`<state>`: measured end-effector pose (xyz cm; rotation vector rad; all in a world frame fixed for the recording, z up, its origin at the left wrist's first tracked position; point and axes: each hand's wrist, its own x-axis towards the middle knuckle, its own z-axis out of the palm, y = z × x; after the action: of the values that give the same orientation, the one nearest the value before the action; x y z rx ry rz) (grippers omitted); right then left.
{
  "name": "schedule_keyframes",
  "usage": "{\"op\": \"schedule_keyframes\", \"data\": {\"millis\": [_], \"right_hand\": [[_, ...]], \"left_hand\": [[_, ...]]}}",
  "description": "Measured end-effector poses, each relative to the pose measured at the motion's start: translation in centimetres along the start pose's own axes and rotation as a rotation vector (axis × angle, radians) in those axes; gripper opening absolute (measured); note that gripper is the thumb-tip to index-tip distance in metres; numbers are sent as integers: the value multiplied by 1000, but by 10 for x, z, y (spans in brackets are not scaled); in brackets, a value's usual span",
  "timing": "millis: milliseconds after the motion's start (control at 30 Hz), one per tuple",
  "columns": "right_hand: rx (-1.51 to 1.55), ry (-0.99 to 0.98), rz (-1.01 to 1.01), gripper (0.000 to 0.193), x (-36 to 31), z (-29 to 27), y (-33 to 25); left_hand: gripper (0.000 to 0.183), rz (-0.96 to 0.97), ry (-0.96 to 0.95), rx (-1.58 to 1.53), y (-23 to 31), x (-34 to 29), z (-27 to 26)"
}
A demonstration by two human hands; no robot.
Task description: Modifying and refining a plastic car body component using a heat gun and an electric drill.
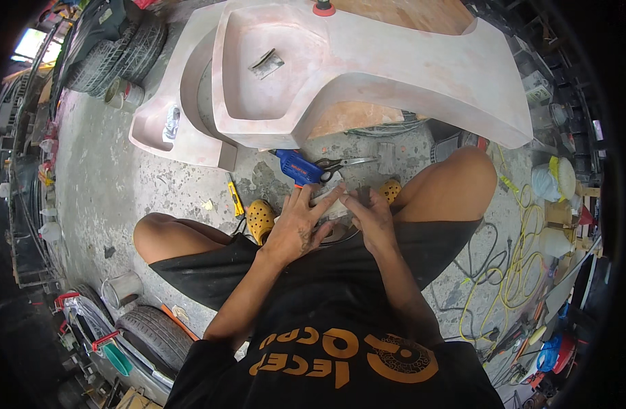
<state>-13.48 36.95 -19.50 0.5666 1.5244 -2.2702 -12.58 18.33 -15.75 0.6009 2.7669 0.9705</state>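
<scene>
Grey concrete floor (115,211) carries black-handled metal scissors (343,163) between its side edges; left hand (294,226) spreads wide at a pale piece (337,207), right hand (373,219) touches it, grip unclear.

A worn grey concrete floor (95,198), mottled with pale blotches, carries everything here; the clock is centred mid-view. At nine o'clock lies a slim yellow-and-black plastic cutter (235,196). At eleven lies a blue plastic-bodied power tool (298,168), with black-handled metal scissors (343,163) just beside it toward one. Between three and four, a yellow cable (524,266) sprawls in loose loops. At eight stands a silvery metal can (122,289).
</scene>
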Motion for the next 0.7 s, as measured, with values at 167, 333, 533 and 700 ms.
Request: {"op": "schedule_keyframes", "data": {"millis": [167, 333, 533, 700], "right_hand": [[-71, -68, 11, 19, -3, 13, -13], [-89, -76, 53, 30, 1, 34, -27], [-170, -115, 42, 27, 52, 87, -17], [-220, -189, -19, 37, 53, 92, -1]], "left_hand": [[65, 20, 103, 73, -13, -7, -6], [49, -248, 631, -530, -52, -25, -35], [44, -389, 1121, -1284, -121, 10, -59], [35, -319, 1079, -1298, -117, 35, -55]]}}
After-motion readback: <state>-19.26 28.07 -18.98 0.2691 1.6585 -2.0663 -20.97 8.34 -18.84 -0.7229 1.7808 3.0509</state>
